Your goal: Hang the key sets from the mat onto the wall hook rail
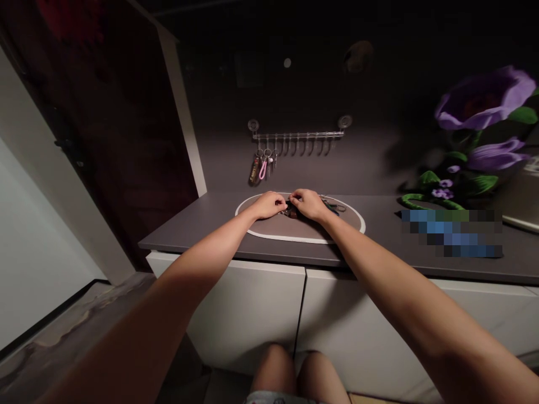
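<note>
Both my hands are over an oval brown mat with a white rim (295,239) on the dark counter. My left hand (269,205) is closed in a pinch on a small dark item with metal parts, which looks like a bunch of keys (288,211). Close beside it, my right hand (307,204) is closed at the other side of the same bunch. Further keys or key holders (337,205) lie on the mat just right of my right hand. A clear hook rail (298,135) on the wall behind holds several keys, a brown tag (254,170) and a pink loop (263,169) at its left end.
Purple flowers (484,106) with green leaves stand on the counter at the right, near a blurred blue item (442,230) and a pale object (522,196). White cabinet doors (252,303) are below the counter. A dark door (105,129) stands at the left.
</note>
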The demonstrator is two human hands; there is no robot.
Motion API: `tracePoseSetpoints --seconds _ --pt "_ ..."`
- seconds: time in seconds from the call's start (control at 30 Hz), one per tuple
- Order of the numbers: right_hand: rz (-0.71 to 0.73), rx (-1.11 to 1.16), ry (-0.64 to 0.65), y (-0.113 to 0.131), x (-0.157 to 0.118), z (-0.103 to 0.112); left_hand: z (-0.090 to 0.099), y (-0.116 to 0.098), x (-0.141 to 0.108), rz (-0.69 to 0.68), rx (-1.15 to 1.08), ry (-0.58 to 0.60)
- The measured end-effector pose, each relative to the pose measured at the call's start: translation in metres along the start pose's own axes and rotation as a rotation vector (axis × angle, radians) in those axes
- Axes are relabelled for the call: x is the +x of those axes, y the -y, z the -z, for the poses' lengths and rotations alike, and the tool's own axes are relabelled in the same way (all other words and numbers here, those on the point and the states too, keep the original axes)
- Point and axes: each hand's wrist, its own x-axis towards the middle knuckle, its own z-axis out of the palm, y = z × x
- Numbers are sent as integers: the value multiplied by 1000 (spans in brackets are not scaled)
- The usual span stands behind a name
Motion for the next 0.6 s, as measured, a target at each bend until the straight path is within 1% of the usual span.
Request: tracePoseSetpoints --seconds 0.1,0.27,0.43,0.6 --pt "9 -12 22 3 0 1 1 2 0 83 -111 -8" --pt "-3 -3 26 4 0 1 3 0 1 241 -370 -89" --pt "9 67 -7 6 1 1 3 0 4 284 -618 -166" --pt "6 217 -57 10 -1 6 0 1 8 310 -804 -214"
